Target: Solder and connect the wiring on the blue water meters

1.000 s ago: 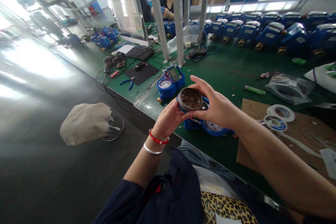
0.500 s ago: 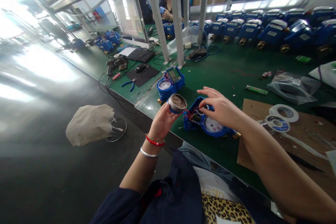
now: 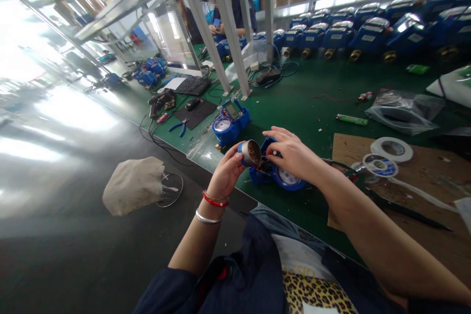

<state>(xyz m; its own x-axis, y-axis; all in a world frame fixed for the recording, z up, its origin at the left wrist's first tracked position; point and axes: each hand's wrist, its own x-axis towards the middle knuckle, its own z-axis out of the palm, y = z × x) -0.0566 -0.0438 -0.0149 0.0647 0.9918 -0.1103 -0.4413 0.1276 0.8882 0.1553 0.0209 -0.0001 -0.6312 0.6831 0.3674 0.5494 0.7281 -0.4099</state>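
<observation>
My left hand grips a small round metal tin with a blue lower part and brown stuff inside. The tin is tilted, its mouth facing right, close beside an opened blue water meter. Over that meter, my right hand has thumb and forefinger pinched together near thin wires by the tin's rim; what lies between the fingertips is too small to make out. The meter's round dial shows below my right hand, and part of its housing is hidden. A second opened blue meter stands just behind.
Blue pliers, a mouse and a keyboard lie to the left. On the right, tape rolls rest on cardboard, near a green battery. Rows of blue meters line the back. Metal posts rise ahead; people are behind them.
The tin has tipped from mouth-up to facing right, nearer the meter. My right fingers have come down beside it and closed together. The camera view has shifted slightly.
</observation>
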